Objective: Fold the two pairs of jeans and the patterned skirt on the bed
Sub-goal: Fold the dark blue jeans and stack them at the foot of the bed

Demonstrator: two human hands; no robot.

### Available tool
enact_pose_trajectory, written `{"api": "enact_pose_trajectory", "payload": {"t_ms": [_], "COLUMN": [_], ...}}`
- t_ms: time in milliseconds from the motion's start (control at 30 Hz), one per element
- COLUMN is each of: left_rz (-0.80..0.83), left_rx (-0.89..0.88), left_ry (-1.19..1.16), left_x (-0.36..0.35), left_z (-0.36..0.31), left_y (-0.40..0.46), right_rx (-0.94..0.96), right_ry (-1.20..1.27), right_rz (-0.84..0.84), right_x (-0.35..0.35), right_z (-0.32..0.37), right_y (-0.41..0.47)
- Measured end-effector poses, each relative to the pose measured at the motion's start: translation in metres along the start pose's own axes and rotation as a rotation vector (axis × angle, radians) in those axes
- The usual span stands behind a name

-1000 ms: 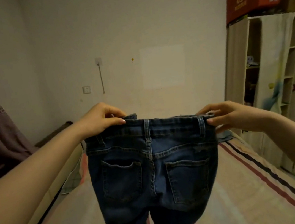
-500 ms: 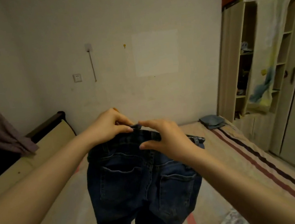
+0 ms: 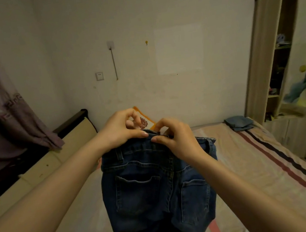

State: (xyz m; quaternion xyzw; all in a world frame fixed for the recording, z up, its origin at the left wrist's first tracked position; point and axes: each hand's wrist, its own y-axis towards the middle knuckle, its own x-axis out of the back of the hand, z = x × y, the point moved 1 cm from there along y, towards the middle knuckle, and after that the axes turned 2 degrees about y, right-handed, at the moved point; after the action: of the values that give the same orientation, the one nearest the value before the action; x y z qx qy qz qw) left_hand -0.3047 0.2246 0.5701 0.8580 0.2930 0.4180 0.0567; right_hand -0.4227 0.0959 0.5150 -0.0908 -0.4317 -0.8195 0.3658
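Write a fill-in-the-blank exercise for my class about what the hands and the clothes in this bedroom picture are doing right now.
1. Both hands grip the jeans at the ____.
2. The side of the jeans that faces the camera shows two back ____.
3. The left hand and the right hand are close together near the ____ of the waistband.
4. A folded blue garment lies at the far end of the ____.

Missing words: waistband; pockets; middle; bed
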Motion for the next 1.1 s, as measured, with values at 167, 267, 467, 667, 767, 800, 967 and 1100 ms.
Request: {"api": "enact_pose_trajectory", "payload": {"t_ms": [167,267,467,667,767,800,967,1100], "left_rz": [0.036,0.129,0.232,-0.25,-0.351,-0.367,-0.404,-0.363], "left_rx": [-0.041,-0.012,0.065,0.067,0.102,0.111,0.231,0.262], "left_ry": [0.015,-0.04,-0.212,-0.558,-0.616,-0.626,-0.789,-0.865], "left_x": [0.003,0.022,0.044,-0.009,-0.027,-0.033,-0.066,-0.08], "left_z": [-0.006,-0.009,0.004,0.01,0.008,0.006,0.002,-0.003], "left_y": [-0.013,-0.021,-0.042,-0.043,-0.039,-0.038,-0.032,-0.03], "right_rx": [-0.036,-0.058,-0.154,-0.198,-0.201,-0.194,-0.081,-0.238], "right_ry": [0.258,0.496,0.759,0.703,0.418,0.272,0.02,0.262], "right_rz": [0.057,0.104,0.034,-0.059,-0.099,-0.133,-0.431,-0.323], "right_x": [-0.005,0.001,0.029,0.045,0.047,0.047,0.013,-0.023], "right_z": [-0.002,-0.001,-0.012,-0.023,-0.025,-0.023,0.008,0.012], "right_y": [-0.002,-0.002,0.002,0.005,0.002,-0.003,-0.061,-0.084]}}
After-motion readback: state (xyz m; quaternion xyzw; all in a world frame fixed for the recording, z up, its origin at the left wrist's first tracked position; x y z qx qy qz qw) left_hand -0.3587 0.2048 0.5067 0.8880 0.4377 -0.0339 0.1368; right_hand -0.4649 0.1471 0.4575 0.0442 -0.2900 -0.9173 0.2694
